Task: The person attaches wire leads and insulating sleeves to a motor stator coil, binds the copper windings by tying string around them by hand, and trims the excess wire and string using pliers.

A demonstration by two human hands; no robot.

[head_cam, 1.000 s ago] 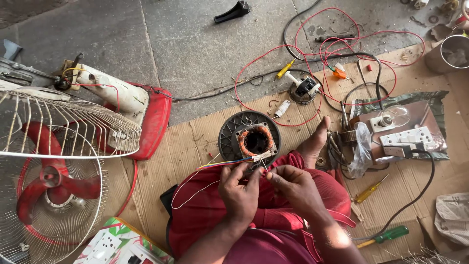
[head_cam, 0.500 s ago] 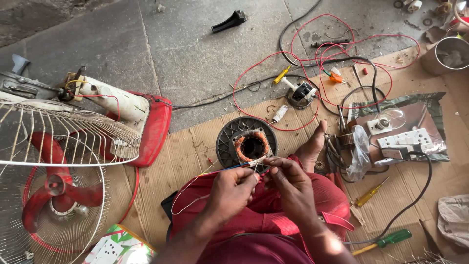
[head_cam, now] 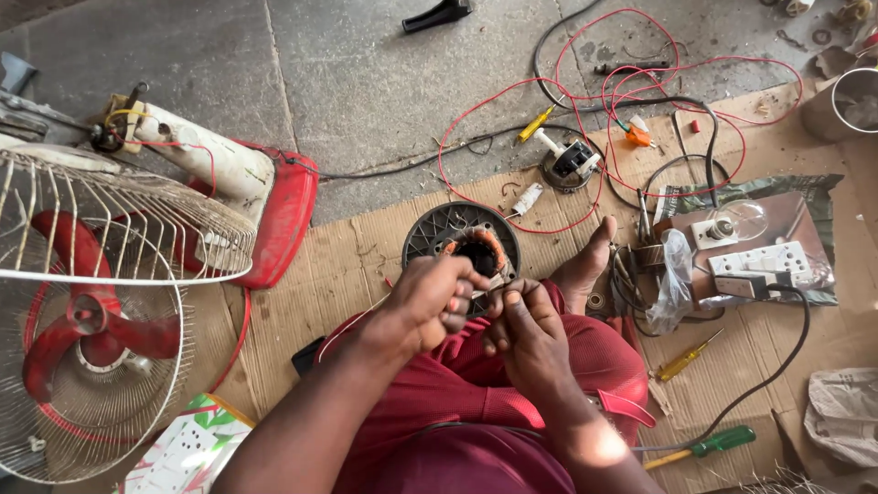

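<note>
A round black fan motor stator (head_cam: 437,230) with copper windings lies on cardboard in front of my knees. My left hand (head_cam: 430,300) is closed around a small tool with an orange handle, right over the stator's near edge. My right hand (head_cam: 521,329) sits beside it with fingers curled, pinching thin wire ends. The two hands touch each other above my red-clad lap. A pale thin wire (head_cam: 358,316) runs from my hands off to the left.
A red table fan with its wire guard (head_cam: 110,302) lies at the left, its base (head_cam: 283,220) beside it. Red wires (head_cam: 640,82) loop over the concrete at the back. A switch board with a bulb (head_cam: 750,247), yellow screwdriver (head_cam: 686,355) and green screwdriver (head_cam: 704,446) lie right.
My hands have risen and moved forward, now covering the stator's near edge. The view has tilted a little, bringing the fan guard closer at the left.
</note>
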